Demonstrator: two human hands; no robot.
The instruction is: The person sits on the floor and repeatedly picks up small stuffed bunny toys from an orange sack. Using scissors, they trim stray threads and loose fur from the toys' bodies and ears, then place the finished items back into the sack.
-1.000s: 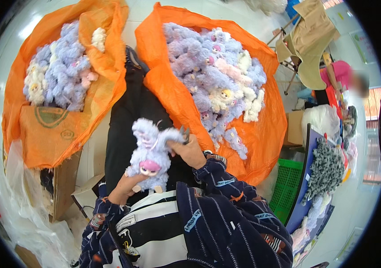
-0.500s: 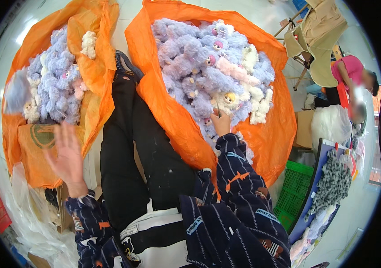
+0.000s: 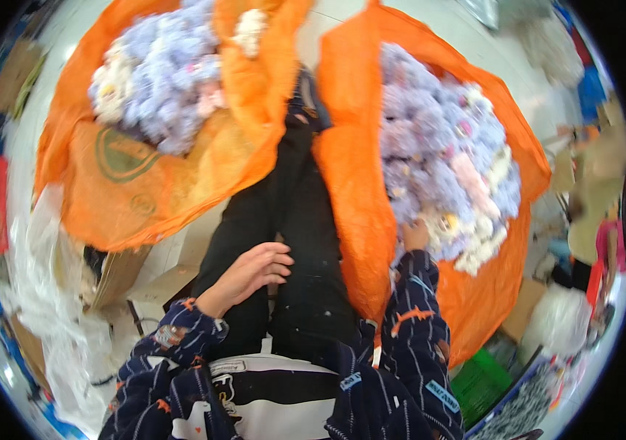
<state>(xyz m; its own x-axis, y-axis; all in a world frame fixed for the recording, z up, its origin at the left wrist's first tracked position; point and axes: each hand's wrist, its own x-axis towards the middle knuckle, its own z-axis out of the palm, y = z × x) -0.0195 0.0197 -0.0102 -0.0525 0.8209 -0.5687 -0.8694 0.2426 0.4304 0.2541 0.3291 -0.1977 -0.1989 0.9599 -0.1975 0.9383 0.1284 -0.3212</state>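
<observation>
My left hand (image 3: pixel 254 273) hovers over my black-trousered thighs, fingers stretched out and slightly apart, with nothing in it. At the near edge of the fluffy pile on the right, my right hand (image 3: pixel 415 235) is closed, its fingers curled; whatever they hold is too blurred to make out. Beside it lies a cream plush toy (image 3: pixel 448 223) with a yellow-framed face. Lilac plush toys (image 3: pixel 430 154) fill most of the right orange sack (image 3: pixel 361 213), along with a pink plush (image 3: pixel 470 183) and several white ones.
Another orange sack (image 3: pixel 126 220) on the left holds more lilac plush toys (image 3: pixel 174 81) and a white one (image 3: pixel 251 33). Clear plastic sheeting (image 3: pixel 56 293) and cardboard (image 3: pixel 119 279) lie on the left. A green crate (image 3: pixel 480 385) stands at right; a person in pink (image 3: pixel 610 246) is beyond.
My left hand has come from the left sack to above my thighs. A blurred lilac toy in the air by that sack is gone from there. The whole view has shifted.
</observation>
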